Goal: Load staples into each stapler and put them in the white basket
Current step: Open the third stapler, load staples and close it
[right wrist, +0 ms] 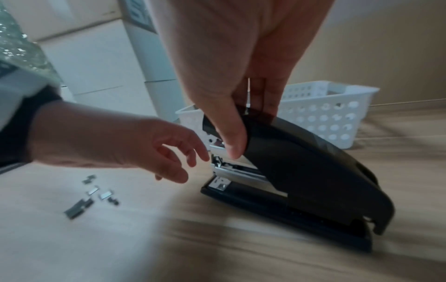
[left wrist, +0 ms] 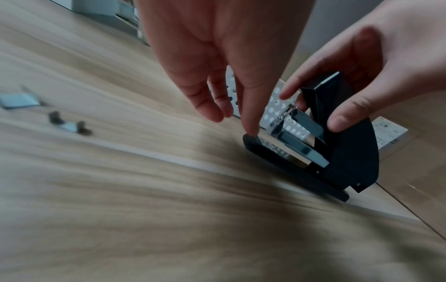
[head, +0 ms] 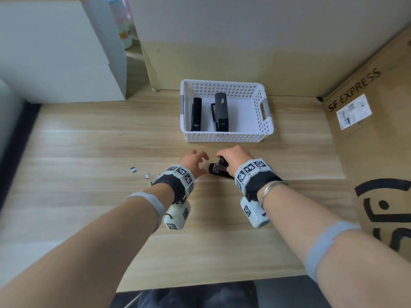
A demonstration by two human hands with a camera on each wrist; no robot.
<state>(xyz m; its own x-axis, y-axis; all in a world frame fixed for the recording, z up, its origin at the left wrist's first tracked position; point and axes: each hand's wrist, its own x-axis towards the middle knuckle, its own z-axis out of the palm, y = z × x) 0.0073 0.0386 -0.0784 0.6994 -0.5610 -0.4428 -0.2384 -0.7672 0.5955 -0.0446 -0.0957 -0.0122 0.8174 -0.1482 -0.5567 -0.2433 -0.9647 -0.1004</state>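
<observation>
A black stapler [head: 219, 169] lies on the wooden table in front of the white basket [head: 224, 137]. My right hand [head: 233, 157] grips its top cover from above, thumb on one side and fingers on the other. The cover [right wrist: 301, 171] is lifted partway, so the metal staple channel shows beneath it. My left hand [head: 196, 162] hovers open at the stapler's front end with fingers relaxed and nothing in them; one fingertip [left wrist: 251, 131] is at the base's tip. Two black staplers [head: 196, 114] [head: 221, 112] lie side by side in the basket.
Several loose staple strips [head: 133, 169] are scattered on the table left of my left hand. A large SF Express cardboard box [head: 367, 130] walls off the right side. White boxes [head: 55, 58] stand at the back left. The table's front edge runs beneath my forearms.
</observation>
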